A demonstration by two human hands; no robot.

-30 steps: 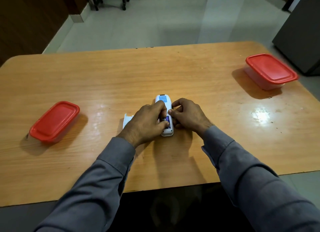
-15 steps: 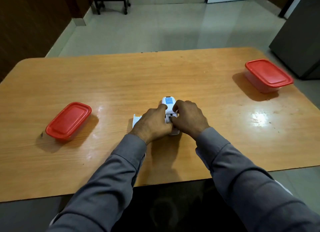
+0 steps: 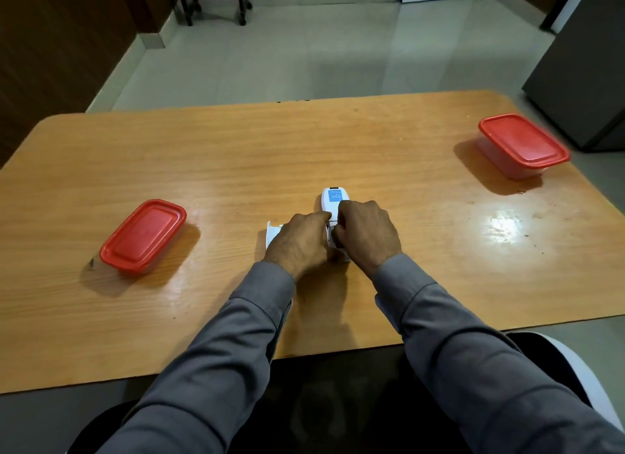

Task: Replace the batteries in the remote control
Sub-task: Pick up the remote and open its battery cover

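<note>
The small white plastic remote control (image 3: pixel 333 203) lies back-up on the wooden worktop (image 3: pixel 406 216). The left hand (image 3: pixel 301 242) and right hand (image 3: pixel 367 237) curl fingers around its near end. It seems light, stiff and slippery; hold its long sides.

Both hands crowd the middle of the orange-brown wooden table (image 3: pixel 236 155), closed around the white plastic remote control (image 3: pixel 333 199), with a white plastic battery cover (image 3: pixel 272 232) lying just beside the left hand (image 3: pixel 299 242). Bare tabletop runs wide on either side. A red-lidded rectangular plastic container (image 3: pixel 143 235) stands well to the left; another red-lidded clear container (image 3: pixel 522 145) sits near the far right corner.
</note>
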